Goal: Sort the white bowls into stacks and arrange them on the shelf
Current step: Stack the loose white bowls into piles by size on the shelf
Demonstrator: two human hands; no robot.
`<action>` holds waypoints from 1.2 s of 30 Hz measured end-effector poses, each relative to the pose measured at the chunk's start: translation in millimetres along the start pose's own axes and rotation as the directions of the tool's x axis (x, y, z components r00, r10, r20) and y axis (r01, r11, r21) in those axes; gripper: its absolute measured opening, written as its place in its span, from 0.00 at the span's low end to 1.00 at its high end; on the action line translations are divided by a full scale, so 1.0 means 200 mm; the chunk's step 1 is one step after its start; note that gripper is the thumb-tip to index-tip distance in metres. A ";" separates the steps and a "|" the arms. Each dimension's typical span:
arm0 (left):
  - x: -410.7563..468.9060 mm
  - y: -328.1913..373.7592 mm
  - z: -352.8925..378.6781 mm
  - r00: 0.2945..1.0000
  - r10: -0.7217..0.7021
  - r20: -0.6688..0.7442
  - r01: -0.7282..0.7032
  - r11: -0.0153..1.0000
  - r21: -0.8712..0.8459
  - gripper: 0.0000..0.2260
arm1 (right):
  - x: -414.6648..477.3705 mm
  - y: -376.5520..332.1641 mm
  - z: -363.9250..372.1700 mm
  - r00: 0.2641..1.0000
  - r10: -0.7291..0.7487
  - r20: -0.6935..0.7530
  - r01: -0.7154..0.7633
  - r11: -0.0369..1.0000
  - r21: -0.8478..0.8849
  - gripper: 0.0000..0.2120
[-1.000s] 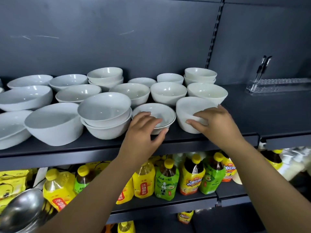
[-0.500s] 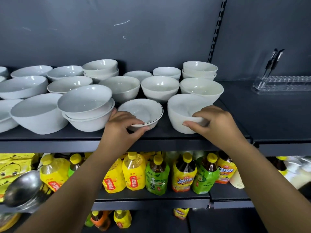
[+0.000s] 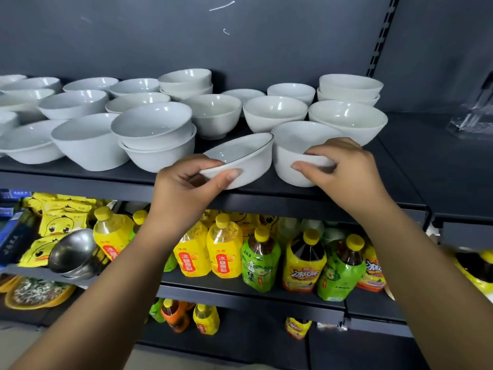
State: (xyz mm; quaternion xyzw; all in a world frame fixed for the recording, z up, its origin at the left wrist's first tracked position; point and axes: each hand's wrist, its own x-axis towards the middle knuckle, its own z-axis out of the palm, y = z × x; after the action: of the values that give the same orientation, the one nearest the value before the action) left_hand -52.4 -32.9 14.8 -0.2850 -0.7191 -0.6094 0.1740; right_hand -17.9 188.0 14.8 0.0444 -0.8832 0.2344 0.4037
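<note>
Many white bowls crowd the dark shelf (image 3: 400, 166). My left hand (image 3: 186, 188) grips the near rim of a shallow white bowl with a thin dark rim line (image 3: 248, 158), which is tilted up on its far edge at the shelf's front. My right hand (image 3: 344, 169) holds the near rim of a deeper white bowl (image 3: 296, 148) standing just to its right. A stack of two bowls (image 3: 157, 140) stands left of the tilted bowl. Another stack (image 3: 349, 89) stands at the back right.
Single bowls of several sizes fill the shelf's left and back, such as a wide one (image 3: 85, 142). A clear plastic rack (image 3: 472, 121) stands at the far right. Drink bottles (image 3: 224, 249), a steel bowl (image 3: 74, 252) and yellow snack packs (image 3: 58, 222) fill the shelves below.
My left hand closed on the shallow bowl's near rim and lifted it, tilting it toward the back. My right hand stayed on the deeper bowl. The camera view shifted downward.
</note>
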 end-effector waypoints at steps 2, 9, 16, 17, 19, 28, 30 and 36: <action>0.00 0.00 -0.03 0.999 0.021 -0.029 -0.020 0.998 0.059 0.06 | 0.02 -0.01 0.03 1.000 -0.008 0.004 0.008 1.000 0.018 0.16; -0.04 0.02 -0.06 0.983 -0.060 -0.174 0.076 0.994 0.084 0.07 | 0.05 -0.01 0.09 0.997 -0.074 0.013 0.072 0.994 0.088 0.19; -0.07 0.07 -0.11 0.981 -0.069 -0.181 0.069 0.998 -0.009 0.06 | 0.09 -0.15 0.02 0.973 -0.194 -0.127 0.206 0.974 0.094 0.18; -0.07 0.09 -0.13 0.978 -0.068 -0.198 0.063 0.998 -0.028 0.06 | 0.12 -0.21 0.00 0.970 -0.205 -0.135 0.228 0.954 0.194 0.17; -0.08 0.13 -0.18 0.978 -0.042 -0.205 0.036 0.999 -0.031 0.10 | 0.17 -0.32 -0.01 0.978 -0.190 -0.089 0.210 0.883 0.421 0.15; -0.11 0.30 -0.56 0.956 0.149 -0.252 -0.135 0.988 0.071 0.06 | 0.32 -0.74 0.21 0.875 -0.300 0.380 -0.230 0.433 0.871 0.13; -0.11 0.30 -0.69 0.946 0.141 -0.292 -0.114 0.988 0.106 0.08 | 0.33 -0.83 0.30 0.839 -0.349 0.417 -0.260 0.416 0.871 0.13; -0.04 0.18 -1.10 0.946 -0.018 -0.323 0.014 1.000 -0.015 0.31 | 0.40 -1.11 0.54 0.834 -0.364 0.414 -0.208 0.487 0.848 0.14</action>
State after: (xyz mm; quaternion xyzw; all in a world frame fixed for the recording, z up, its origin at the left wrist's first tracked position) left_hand -44.8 -245.7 81.1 -0.1762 -0.6795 -0.6536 0.2828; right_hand -87.0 -48.4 97.4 0.3485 -0.7136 0.6041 0.0666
